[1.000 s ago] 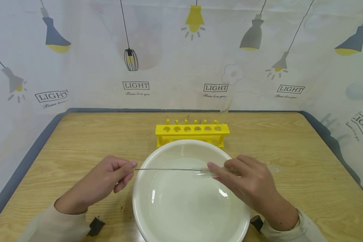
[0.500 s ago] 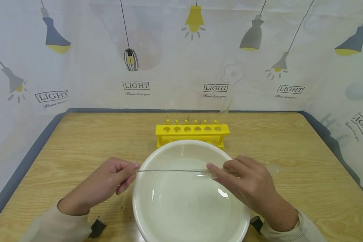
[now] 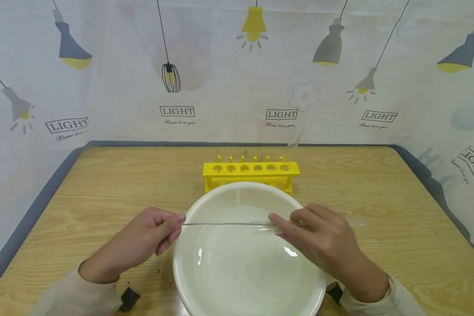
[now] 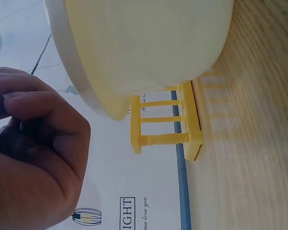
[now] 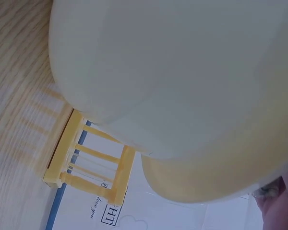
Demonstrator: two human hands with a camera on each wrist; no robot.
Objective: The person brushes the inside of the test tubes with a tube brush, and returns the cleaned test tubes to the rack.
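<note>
Over the white basin [image 3: 181,263], my left hand [image 3: 140,241] pinches the end of a thin twisted wire, the handle of a test tube brush [image 3: 221,224]. The wire runs level to the right into the mouth of a clear test tube [image 3: 258,228]. My right hand [image 3: 325,239] grips this tube, which lies sideways, its far end showing beyond the knuckles. Fingers and glass hide the brush head. In the left wrist view the curled left hand [image 4: 43,139] is seen beside the twisted wire [image 4: 41,55]. Only part of the right hand [image 5: 281,203] shows in the right wrist view.
Just behind the basin stands a yellow test tube rack [image 3: 250,170]. Another clear tube [image 3: 295,138] rises from its right end. The wooden table [image 3: 122,175] ends at a wall cloth [image 3: 229,96] printed with lamps.
My left hand has moved slightly right and down with the wire, shortening the stretch of wire between the hands. The right hand and tube have stayed nearly in place.
</note>
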